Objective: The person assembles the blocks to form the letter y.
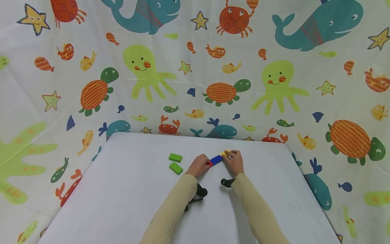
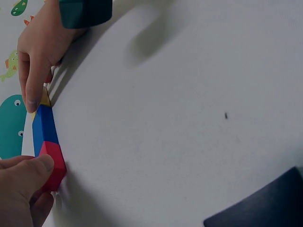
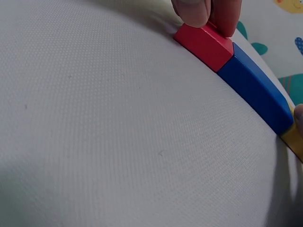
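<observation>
Three blocks stand end to end in a slanting row on the white table. The blue block (image 1: 216,160) is in the middle, touching the red block (image 3: 208,47) at its near-left end and the yellow block (image 1: 223,155) at its far-right end. My left hand (image 1: 198,166) pinches the red block between thumb and fingers; its thumb lies over the top in the left wrist view. At the other end, my right hand (image 1: 235,163) grips the yellow block (image 2: 46,98), covering much of it. Neither hand touches the blue block (image 2: 46,125).
Left of my hands lie two green blocks, a farther one (image 1: 175,157) and a nearer one (image 1: 176,168). The white table (image 1: 128,189) ends at the back against a curtain (image 1: 189,112) printed with sea animals. Dark wrist camera mounts (image 1: 226,183) stick out from both sleeves.
</observation>
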### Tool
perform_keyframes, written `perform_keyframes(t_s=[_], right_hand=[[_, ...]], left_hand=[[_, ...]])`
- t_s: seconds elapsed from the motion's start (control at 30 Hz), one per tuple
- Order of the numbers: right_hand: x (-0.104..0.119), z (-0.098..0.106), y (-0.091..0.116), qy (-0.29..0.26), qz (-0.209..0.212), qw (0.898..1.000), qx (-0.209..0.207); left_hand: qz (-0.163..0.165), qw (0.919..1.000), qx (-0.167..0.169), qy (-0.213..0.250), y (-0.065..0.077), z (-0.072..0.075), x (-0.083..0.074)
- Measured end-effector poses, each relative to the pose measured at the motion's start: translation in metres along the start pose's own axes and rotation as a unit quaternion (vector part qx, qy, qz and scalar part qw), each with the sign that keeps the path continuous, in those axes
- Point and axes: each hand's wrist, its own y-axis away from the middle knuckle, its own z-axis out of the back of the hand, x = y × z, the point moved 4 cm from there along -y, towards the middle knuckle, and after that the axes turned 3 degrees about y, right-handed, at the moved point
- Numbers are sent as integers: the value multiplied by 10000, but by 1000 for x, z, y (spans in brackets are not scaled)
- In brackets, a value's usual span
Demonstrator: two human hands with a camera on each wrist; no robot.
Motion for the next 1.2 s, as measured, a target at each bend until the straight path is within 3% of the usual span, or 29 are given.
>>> perform_keyframes(t_s=[1.2], right_hand=[[-1, -2, 0, 32, 27, 9997, -256]], left_hand=[[23, 10000, 37, 59, -2, -2, 3]])
